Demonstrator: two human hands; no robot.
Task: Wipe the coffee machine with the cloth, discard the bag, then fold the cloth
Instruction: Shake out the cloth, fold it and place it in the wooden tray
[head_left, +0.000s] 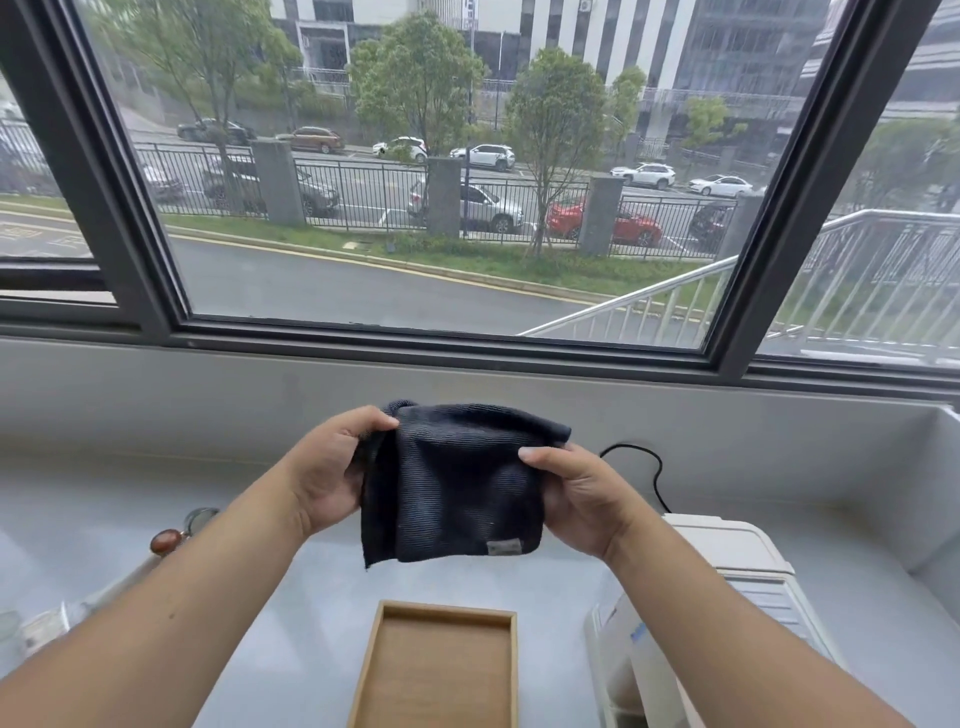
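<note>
I hold a dark navy ribbed cloth (457, 483) in the air above the counter, folded over so it hangs as a doubled square with a small label at its lower right corner. My left hand (332, 467) pinches its upper left edge. My right hand (576, 493) pinches its upper right edge. The white coffee machine (727, 566) stands at the lower right, partly behind my right forearm. No bag shows in this view.
A wooden tray (441, 670) lies on the pale counter (322, 597) below the cloth. A black cable (649, 467) loops behind the machine. A tamper with a brown knob (166, 540) and glassware (31, 629) sit at the left. A window sill runs behind.
</note>
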